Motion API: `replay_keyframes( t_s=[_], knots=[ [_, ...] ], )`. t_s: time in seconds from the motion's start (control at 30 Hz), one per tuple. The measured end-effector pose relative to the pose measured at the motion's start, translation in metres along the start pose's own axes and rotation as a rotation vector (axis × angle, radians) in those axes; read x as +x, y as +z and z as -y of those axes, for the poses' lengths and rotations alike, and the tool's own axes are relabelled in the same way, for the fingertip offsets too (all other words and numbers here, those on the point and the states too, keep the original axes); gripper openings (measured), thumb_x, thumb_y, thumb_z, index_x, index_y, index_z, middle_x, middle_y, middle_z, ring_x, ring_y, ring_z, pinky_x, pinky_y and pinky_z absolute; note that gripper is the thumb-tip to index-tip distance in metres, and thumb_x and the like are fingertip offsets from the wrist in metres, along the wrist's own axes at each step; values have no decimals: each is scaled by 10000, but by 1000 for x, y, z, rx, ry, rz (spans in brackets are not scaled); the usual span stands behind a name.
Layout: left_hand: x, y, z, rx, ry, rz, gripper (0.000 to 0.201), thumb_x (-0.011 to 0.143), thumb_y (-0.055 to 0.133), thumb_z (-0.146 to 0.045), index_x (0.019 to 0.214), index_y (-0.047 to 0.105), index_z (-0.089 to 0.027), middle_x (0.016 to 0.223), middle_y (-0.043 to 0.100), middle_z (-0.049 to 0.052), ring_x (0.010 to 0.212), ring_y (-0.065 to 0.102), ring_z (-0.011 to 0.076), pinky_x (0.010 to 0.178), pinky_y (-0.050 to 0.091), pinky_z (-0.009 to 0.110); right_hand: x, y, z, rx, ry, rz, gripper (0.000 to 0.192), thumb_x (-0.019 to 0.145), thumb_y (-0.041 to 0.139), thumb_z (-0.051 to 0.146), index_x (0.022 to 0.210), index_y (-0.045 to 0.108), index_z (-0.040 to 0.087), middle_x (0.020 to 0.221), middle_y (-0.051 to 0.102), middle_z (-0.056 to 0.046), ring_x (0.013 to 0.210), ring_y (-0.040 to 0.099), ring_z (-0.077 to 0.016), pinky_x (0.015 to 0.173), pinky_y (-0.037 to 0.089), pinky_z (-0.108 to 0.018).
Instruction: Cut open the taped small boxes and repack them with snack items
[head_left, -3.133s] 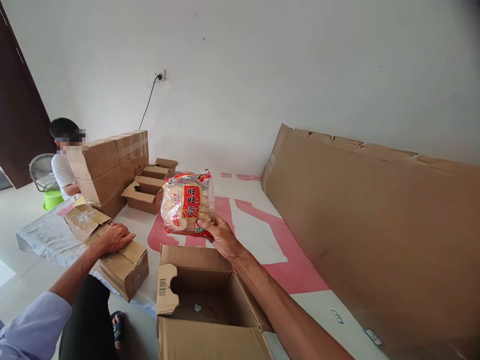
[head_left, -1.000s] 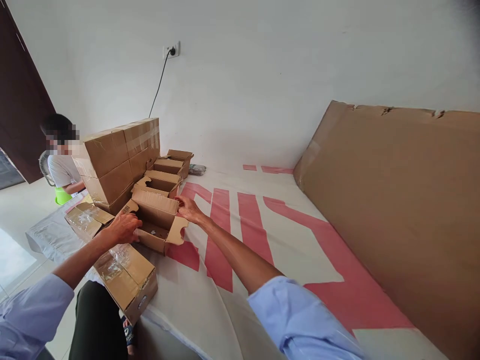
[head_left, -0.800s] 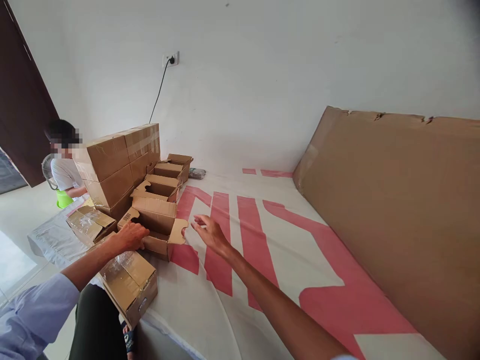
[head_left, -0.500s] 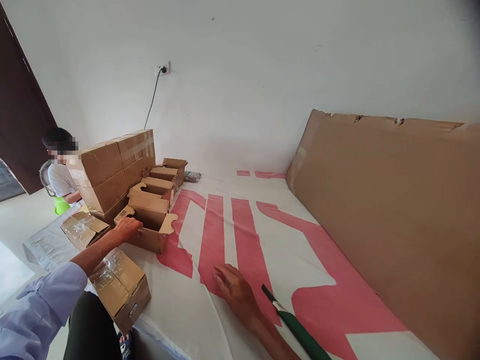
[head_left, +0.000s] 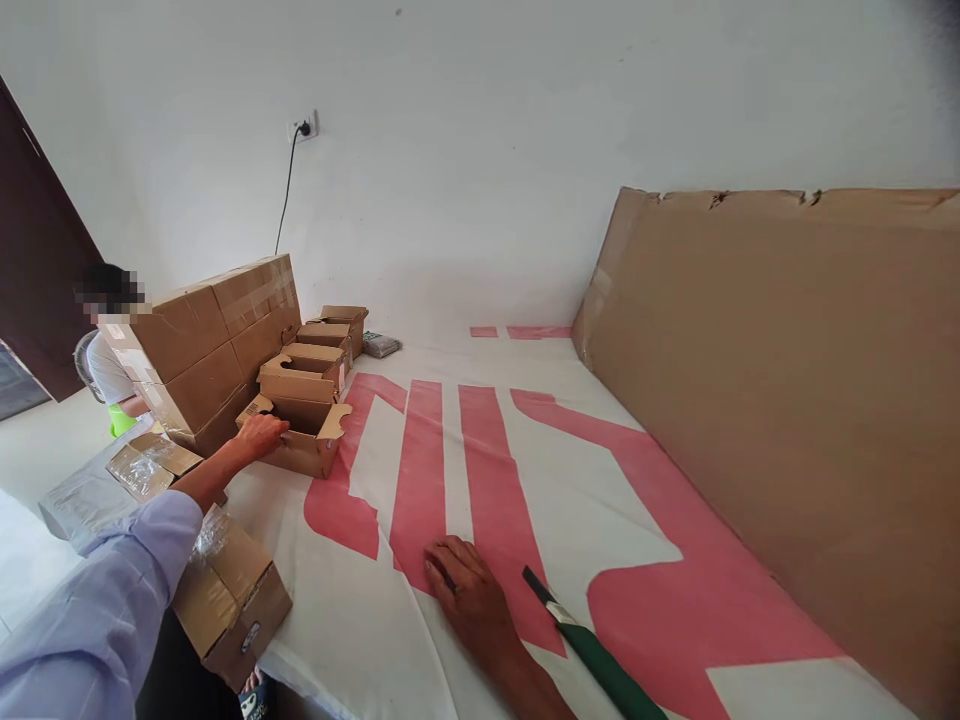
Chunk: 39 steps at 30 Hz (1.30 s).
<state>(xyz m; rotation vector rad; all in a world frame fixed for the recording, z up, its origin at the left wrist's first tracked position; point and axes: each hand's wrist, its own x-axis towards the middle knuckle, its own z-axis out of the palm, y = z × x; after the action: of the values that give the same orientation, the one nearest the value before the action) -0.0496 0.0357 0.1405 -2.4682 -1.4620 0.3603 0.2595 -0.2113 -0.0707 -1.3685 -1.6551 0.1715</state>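
My left hand point(head_left: 260, 437) reaches far out, its fingers closed over the near-left edge of an open cardboard box point(head_left: 301, 457). That box stands upright with its flaps raised, at the near end of a row of open boxes point(head_left: 313, 362). My right hand point(head_left: 463, 580) rests palm down on the white-and-red cloth point(head_left: 420, 470), holding nothing, fingers loosely bent and a little apart. Just right of it lies a dark green, long narrow thing point(head_left: 600, 655) with a black tip; its kind is unclear.
Taped boxes point(head_left: 231, 600) sit near my left arm, one at the cloth's front edge. A long stack of closed cartons point(head_left: 202, 345) borders the row. A large cardboard sheet point(head_left: 772, 400) leans at the right. Another person point(head_left: 109, 365) is beyond the stack. A grey packet point(head_left: 381, 345) lies behind.
The open box in my left hand has shifted slightly away, closer to the row. My right hand has settled lower onto the cloth. The view has tilted a little.
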Motion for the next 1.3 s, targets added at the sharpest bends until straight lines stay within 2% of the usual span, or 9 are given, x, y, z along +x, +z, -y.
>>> replay_keyframes(
  t_s=[0.33, 0.6, 0.73, 0.9, 1.0, 1.13, 1.2, 1.3],
  knots=[
    [50, -1, 0, -17, -46, -36, 219, 910, 682, -254, 1102, 787, -247, 1135, 799, 137, 1142, 709, 332, 964, 523, 410, -4, 9, -8, -26, -28, -71, 202, 1060, 484, 223, 975, 666, 244, 955, 703, -60, 871, 625, -236, 793, 497, -378],
    [68, -5, -15, -51, -132, -84, 321, 902, 694, -252, 1213, 755, -199, 1249, 741, 197, 1263, 629, 387, 1104, 433, 535, -1, 9, -7, -16, -21, -50, 241, 1059, 458, 212, 909, 643, 246, 917, 679, -51, 849, 600, -227, 792, 478, -372],
    [56, -12, -17, -72, -145, -80, 464, 851, 785, -290, 1297, 703, -189, 1350, 666, 218, 1352, 554, 413, 1135, 425, 551, 0, 8, -9, -15, -42, -37, 208, 1050, 478, 208, 935, 648, 245, 928, 695, -50, 867, 616, -229, 812, 486, -372],
    [14, -28, 3, -107, -137, -43, 703, 786, 853, -267, 1437, 587, -248, 1498, 557, 168, 1401, 529, 372, 1133, 477, 489, -3, 5, -10, -13, -38, 0, 196, 1051, 490, 247, 948, 656, 238, 937, 701, -60, 894, 621, -237, 836, 486, -381],
    [-23, -36, 19, -135, -130, -31, 660, 860, 778, -288, 1480, 550, -271, 1535, 529, 141, 1414, 534, 348, 1135, 490, 470, -5, 4, -10, -24, -24, 21, 197, 1046, 494, 271, 938, 656, 239, 938, 697, -66, 887, 613, -243, 818, 482, -378],
    [-62, -37, 31, -187, -88, 20, 560, 894, 719, -279, 1444, 611, -274, 1512, 570, 122, 1390, 583, 353, 1138, 502, 477, -4, 5, -8, -73, -35, 21, 192, 1023, 501, 250, 900, 648, 241, 920, 690, -67, 860, 598, -245, 808, 468, -378],
    [-66, -33, 27, -224, -52, 60, 553, 893, 718, -286, 1439, 631, -282, 1497, 601, 110, 1370, 611, 352, 1147, 502, 472, -4, 7, -7, -102, -54, 17, 202, 1022, 492, 234, 889, 644, 243, 912, 685, -65, 857, 594, -243, 816, 462, -380],
    [-50, -27, 9, -294, 18, 123, 593, 884, 741, -312, 1464, 621, -294, 1491, 642, 80, 1381, 621, 315, 1175, 488, 410, -4, 11, -8, -123, -74, -12, 202, 1020, 483, 216, 905, 646, 242, 925, 687, -64, 868, 596, -241, 842, 462, -386]
  ],
)
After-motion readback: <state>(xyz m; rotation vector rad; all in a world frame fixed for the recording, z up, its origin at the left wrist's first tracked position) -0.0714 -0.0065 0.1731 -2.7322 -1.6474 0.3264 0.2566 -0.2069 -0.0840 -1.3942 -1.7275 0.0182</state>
